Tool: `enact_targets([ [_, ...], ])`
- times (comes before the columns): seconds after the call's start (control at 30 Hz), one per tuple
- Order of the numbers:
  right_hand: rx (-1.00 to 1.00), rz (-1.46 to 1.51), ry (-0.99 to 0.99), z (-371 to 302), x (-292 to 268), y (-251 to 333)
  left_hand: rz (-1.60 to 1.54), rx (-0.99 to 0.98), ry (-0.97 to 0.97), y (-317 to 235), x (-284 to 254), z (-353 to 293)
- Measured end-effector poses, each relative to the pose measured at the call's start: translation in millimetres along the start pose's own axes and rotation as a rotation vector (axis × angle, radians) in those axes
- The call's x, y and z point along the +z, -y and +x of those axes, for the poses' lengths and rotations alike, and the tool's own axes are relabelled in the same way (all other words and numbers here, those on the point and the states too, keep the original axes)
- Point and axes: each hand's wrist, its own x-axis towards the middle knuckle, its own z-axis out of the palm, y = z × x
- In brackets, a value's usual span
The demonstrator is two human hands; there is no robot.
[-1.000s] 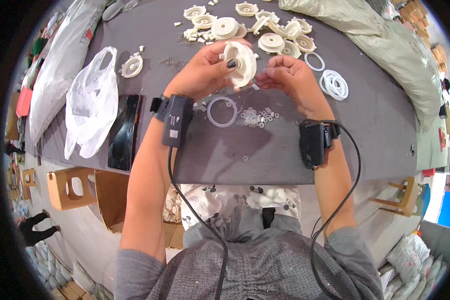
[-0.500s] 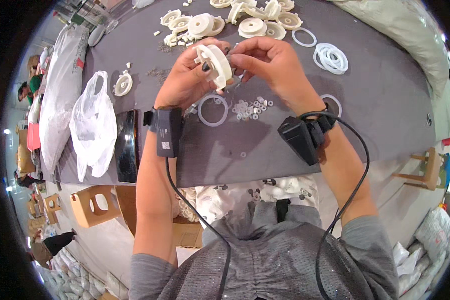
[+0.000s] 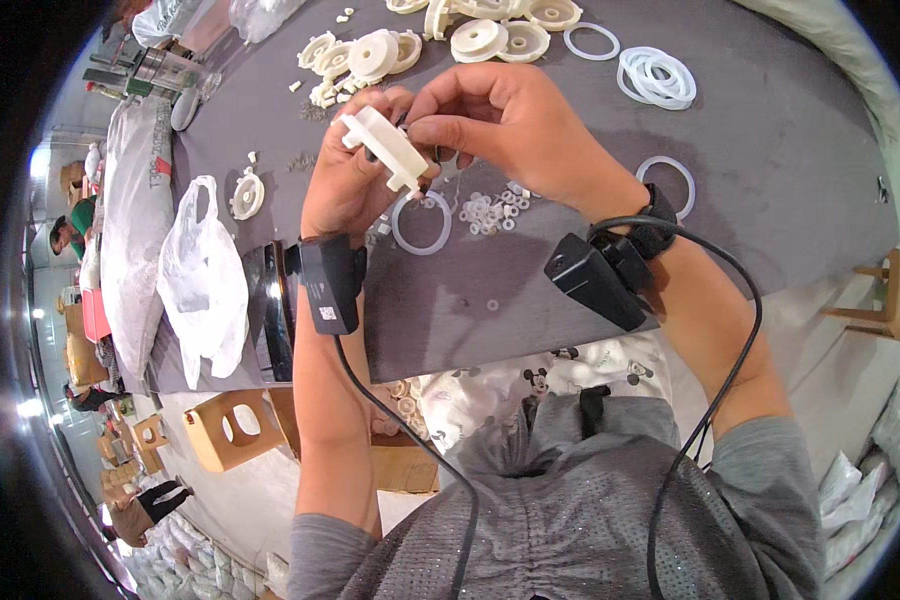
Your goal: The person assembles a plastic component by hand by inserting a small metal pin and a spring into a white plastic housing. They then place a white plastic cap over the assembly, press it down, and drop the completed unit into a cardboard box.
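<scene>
My left hand [image 3: 342, 190] grips a cream round plastic part [image 3: 385, 150] by its rim, holding it tilted above the table. Against the far side of that part, the thumb and fingers of my right hand [image 3: 515, 125] are pinched together; whatever lies between them is hidden. A translucent white ring [image 3: 420, 224] lies flat below the held part. Beside it is a loose cluster of small white washers [image 3: 492, 210]. Several similar cream plastic parts [image 3: 373, 55] are piled at the far side with small cream pieces.
A stack of translucent rings [image 3: 657, 78] lies at the far right, with another ring [image 3: 667, 187] near my right wrist. On the left are a white plastic bag [image 3: 205, 290], a glossy black object [image 3: 275, 310] and a single cream part [image 3: 247, 195]. A cardboard box [image 3: 232, 430] stands below the table edge.
The held part has turned, showing more of its side wall. Both hands have shifted slightly left, with my right fingers still pinched beside it. The whole view has also moved a little.
</scene>
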Motion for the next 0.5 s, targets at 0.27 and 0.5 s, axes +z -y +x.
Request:
enact_targets([
  [0.27, -0.058, 0.005, 0.065, -0.3, 1.6, 1.3, -0.011, 0.000, 0.006, -5.9, 7.0, -1.3],
  [0.5, -0.057, 0.056, 0.005, -0.6, 5.5, 3.0, -0.016, 0.027, 0.040, -3.3, 4.1, 0.0],
])
